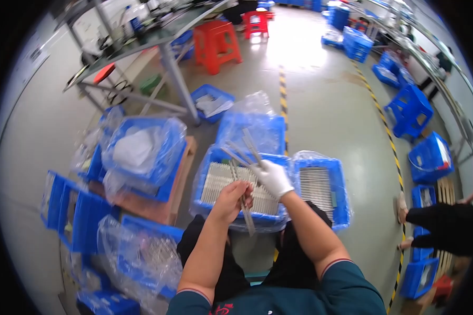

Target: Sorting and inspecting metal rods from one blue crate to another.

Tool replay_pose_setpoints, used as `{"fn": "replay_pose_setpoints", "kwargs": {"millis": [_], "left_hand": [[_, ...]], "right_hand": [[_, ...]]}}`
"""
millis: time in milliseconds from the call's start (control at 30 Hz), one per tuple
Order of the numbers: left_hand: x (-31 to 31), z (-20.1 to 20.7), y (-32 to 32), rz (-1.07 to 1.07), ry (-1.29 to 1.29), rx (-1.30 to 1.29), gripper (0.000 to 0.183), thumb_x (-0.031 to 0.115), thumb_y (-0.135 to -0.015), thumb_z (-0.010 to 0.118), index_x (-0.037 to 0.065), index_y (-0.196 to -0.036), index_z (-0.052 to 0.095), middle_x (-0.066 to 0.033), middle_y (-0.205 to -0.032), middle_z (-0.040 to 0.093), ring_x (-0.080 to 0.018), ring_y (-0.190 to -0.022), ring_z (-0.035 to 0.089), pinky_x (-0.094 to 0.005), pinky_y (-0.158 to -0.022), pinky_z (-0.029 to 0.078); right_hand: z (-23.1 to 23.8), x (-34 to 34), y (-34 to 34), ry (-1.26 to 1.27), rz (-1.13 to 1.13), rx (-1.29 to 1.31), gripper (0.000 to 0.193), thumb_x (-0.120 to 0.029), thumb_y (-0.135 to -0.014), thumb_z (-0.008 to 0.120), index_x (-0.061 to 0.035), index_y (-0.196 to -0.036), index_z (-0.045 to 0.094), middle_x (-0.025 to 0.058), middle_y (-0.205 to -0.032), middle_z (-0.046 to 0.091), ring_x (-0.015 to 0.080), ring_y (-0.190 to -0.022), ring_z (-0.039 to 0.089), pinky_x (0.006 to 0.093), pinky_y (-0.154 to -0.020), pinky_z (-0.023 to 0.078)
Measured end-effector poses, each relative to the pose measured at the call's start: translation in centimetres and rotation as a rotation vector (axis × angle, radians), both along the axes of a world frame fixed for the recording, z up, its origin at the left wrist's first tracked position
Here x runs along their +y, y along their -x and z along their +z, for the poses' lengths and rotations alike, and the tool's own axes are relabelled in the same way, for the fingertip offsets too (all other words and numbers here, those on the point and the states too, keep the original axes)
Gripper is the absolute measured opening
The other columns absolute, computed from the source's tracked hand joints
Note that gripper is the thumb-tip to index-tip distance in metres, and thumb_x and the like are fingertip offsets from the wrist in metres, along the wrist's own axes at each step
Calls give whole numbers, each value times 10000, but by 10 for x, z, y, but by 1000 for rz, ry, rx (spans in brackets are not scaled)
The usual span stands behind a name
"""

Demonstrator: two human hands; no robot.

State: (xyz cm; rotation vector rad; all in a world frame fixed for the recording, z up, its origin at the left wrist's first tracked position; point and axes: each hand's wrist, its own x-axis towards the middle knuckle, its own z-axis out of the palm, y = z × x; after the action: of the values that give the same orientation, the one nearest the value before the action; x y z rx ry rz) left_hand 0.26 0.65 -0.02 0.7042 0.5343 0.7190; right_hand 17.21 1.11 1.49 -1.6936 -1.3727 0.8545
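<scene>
Right now, closest in, the person's dark trouser legs (197, 236) are spread, and both forearms reach up over the middle blue tub. The bare left hand (234, 202) is closed in a fist, gripping narrow strips (249, 221) that stick out above and below it. Just ahead and to its right, the gloved right hand (272, 177) has its fingers curled round the ends of more thin strips (254, 148), fanned out forward and to the left; they look like metal, though blur leaves the count uncertain.

Below both hands sits that plastic-lined tub (204, 170), packed with pale strips (215, 184) side by side. Close on its right, a second blue tub (341, 195) holds a stack of greyer strips (315, 186).

Over to the left, a plastic-draped blue tub (142, 157) with white wrapping in it stands on a wooden pallet (189, 157). Just beyond the middle tub comes another blue one (252, 131) under clear plastic, then a smaller tub (213, 105) with a whitish bag. Farther out, there's a workbench (157, 34), two red stools (215, 44), and striped tape (283, 89) running up the floor.
</scene>
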Motion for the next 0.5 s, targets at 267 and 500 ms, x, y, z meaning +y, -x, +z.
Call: {"fn": "replay_pose_setpoints", "kwargs": {"millis": [267, 500], "left_hand": [[18, -5, 20, 435, 11, -84, 334, 374, -908, 544, 42, -879, 558, -6, -706, 508, -129, -652, 541, -332, -639, 500], [26, -4, 24, 551, 78, -206, 334, 375, -910, 542, 42, -911, 563, -2, -684, 501, -114, -621, 510, -294, -610, 472]], "right_hand": [[25, -28, 2, 266, 75, 469, 168, -200, -852, 592, -40, -897, 571, 23, -608, 564, 53, -438, 436, 218, -403, 325], [31, -35, 11, 257, 215, 319, 178, -180, -814, 594, -13, -875, 599, 33, -683, 609, 91, -624, 569, 246, -581, 448]]}}
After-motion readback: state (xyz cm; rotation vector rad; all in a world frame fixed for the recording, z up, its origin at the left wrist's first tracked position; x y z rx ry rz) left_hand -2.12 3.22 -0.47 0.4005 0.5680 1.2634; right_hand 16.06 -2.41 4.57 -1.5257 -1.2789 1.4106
